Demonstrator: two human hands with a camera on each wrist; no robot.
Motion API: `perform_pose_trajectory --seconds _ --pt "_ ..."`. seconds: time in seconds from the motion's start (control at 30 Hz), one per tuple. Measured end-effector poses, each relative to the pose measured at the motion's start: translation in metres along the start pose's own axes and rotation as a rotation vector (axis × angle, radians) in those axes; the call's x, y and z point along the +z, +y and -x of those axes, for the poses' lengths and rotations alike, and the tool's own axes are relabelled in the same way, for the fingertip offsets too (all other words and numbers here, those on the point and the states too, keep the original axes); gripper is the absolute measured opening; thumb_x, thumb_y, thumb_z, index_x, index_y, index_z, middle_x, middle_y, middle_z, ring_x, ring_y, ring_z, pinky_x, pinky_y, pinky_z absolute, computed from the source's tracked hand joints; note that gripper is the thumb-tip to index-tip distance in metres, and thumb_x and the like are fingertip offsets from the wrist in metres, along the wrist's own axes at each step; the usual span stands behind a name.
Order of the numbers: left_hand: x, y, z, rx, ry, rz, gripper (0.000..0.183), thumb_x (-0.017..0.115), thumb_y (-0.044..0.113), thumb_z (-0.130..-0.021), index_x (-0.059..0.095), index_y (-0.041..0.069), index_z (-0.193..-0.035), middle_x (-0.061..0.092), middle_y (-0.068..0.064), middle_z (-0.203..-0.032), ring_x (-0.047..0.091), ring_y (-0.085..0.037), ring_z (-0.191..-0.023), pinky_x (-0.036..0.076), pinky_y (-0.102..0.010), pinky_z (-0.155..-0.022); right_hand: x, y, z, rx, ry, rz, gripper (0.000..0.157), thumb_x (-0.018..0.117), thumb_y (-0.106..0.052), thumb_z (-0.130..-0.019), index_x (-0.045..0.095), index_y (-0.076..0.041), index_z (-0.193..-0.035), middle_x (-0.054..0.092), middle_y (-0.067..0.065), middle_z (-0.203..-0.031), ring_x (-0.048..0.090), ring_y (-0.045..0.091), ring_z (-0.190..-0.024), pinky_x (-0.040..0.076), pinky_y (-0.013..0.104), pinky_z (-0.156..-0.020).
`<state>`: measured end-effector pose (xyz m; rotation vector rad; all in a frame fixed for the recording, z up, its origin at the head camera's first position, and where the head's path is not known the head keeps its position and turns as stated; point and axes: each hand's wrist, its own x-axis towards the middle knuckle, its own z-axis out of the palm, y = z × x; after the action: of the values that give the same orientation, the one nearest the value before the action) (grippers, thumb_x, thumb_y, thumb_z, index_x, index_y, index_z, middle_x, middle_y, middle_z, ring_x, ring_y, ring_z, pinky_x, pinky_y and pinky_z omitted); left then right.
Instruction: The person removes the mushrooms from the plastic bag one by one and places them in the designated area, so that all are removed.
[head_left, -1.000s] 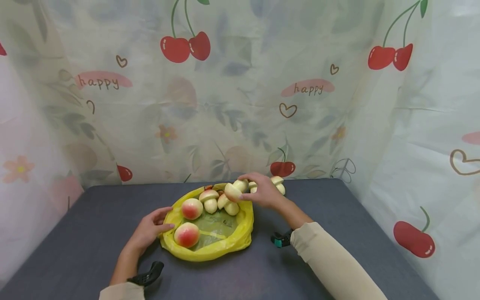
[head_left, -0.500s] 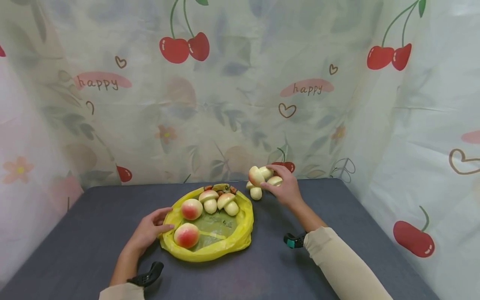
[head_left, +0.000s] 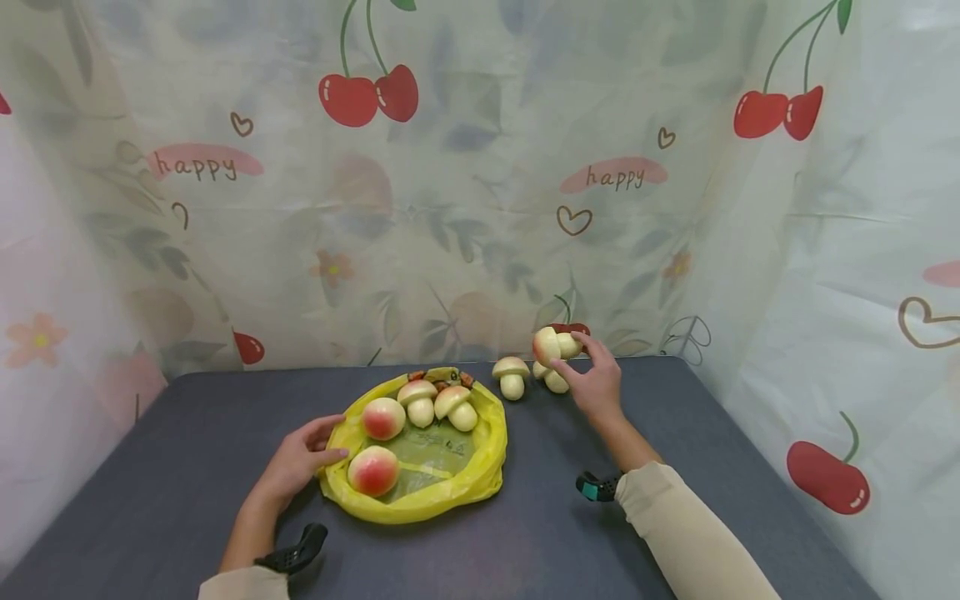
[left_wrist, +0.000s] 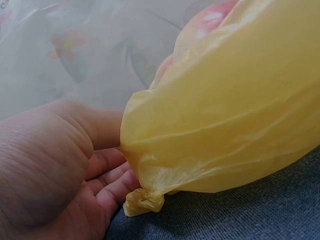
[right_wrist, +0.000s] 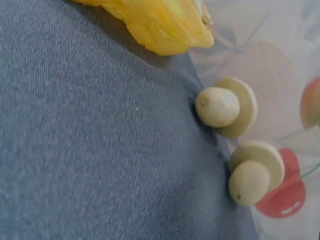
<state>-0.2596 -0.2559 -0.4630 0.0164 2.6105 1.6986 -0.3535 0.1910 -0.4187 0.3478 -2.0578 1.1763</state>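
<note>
The mushroom (head_left: 557, 342) is in the right hand, beyond and to the right of the yellow bag (head_left: 491, 442), well apart from it. Two more mushrooms (head_left: 512, 378) (head_left: 557, 382) sit on the table (head_left: 517, 550) to the bag's right, just beside each other; the held one partly covers the farther of them in the head view, and contact between those two cannot be told. Inside the bag, two red-and-cream round pieces (head_left: 383, 419) (head_left: 373, 472) lie along its left side and two mushrooms (head_left: 417, 403) (head_left: 457, 407) at its far side. A printed curtain (head_left: 450, 167) hangs behind the bag. The right hand (head_left: 596, 383) pinches its mushroom between thumb and fingers. The left hand (head_left: 298, 454), thumb and fingers spread and relaxed, touches the bag's left rim.
</note>
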Motion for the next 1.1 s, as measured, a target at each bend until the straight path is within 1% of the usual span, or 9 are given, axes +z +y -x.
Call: perform_pose_trajectory --seconds 0.13,0.27,0.47,0.63,0.8,0.93,1.1 --pt "0.0 -0.001 0.0 0.009 0.001 0.003 0.062 0.072 0.02 -0.089 0.045 0.005 -0.143 0.049 -0.023 -0.137 0.052 -0.031 -0.111 0.05 -0.026 -0.085 -0.003 0.009 0.003 0.075 0.032 0.013 0.056 0.085 -0.016 -0.076 0.063 0.0 -0.124 0.061 0.02 -0.115 0.055 0.035 -0.105 0.042 0.047 -0.091" --pt "0.0 -0.002 0.0 0.01 0.006 0.011 0.061 0.072 0.018 -0.089 0.046 0.005 -0.143 0.05 -0.022 -0.136 0.053 -0.031 -0.11 0.05 -0.025 -0.083 -0.007 0.019 0.004 0.157 0.039 0.037 0.056 0.084 -0.017 -0.077 0.062 0.0 -0.125 0.06 0.021 -0.116 0.055 0.036 -0.106 0.042 0.047 -0.092" --pt "-0.001 -0.004 -0.001 0.01 0.004 0.005 0.061 0.072 0.019 -0.089 0.046 0.006 -0.143 0.05 -0.022 -0.136 0.053 -0.031 -0.11 0.05 -0.025 -0.084 -0.014 0.032 0.007 0.263 0.047 0.083 0.054 0.081 -0.016 -0.08 0.06 0.003 -0.126 0.059 0.024 -0.118 0.056 0.038 -0.107 0.042 0.048 -0.093" --pt "-0.002 -0.005 -0.001 0.013 0.008 -0.003 0.062 0.072 0.02 -0.089 0.046 0.005 -0.143 0.05 -0.022 -0.137 0.052 -0.03 -0.11 0.05 -0.026 -0.084 -0.017 0.041 0.007 0.376 0.041 0.156 0.052 0.079 -0.02 -0.082 0.06 0.002 -0.125 0.06 0.024 -0.115 0.054 0.037 -0.106 0.041 0.049 -0.091" --pt "-0.001 -0.005 0.001 0.017 0.013 -0.004 0.062 0.072 0.02 -0.089 0.046 0.005 -0.143 0.05 -0.023 -0.137 0.052 -0.031 -0.112 0.05 -0.026 -0.085 -0.019 0.053 0.006 0.486 0.018 0.205 0.054 0.076 -0.026 -0.085 0.058 0.001 -0.128 0.058 0.024 -0.121 0.052 0.039 -0.11 0.039 0.05 -0.094" --pt "-0.001 -0.004 0.002 0.026 0.01 0.002 0.062 0.072 0.019 -0.089 0.045 0.003 -0.143 0.05 -0.024 -0.136 0.053 -0.032 -0.111 0.05 -0.027 -0.085 -0.021 0.063 0.006 0.531 0.004 0.243 0.057 0.075 -0.027 -0.085 0.056 0.003 -0.13 0.057 0.026 -0.124 0.05 0.041 -0.114 0.037 0.05 -0.097" --pt "0.0 -0.002 0.001 0.024 0.005 0.01 0.061 0.072 0.018 -0.089 0.046 0.004 -0.143 0.05 -0.022 -0.136 0.053 -0.031 -0.11 0.05 -0.026 -0.084 -0.025 0.07 0.007 0.542 0.002 0.265 0.057 0.075 -0.026 -0.086 0.055 0.005 -0.129 0.057 0.028 -0.123 0.051 0.043 -0.114 0.037 0.05 -0.097"
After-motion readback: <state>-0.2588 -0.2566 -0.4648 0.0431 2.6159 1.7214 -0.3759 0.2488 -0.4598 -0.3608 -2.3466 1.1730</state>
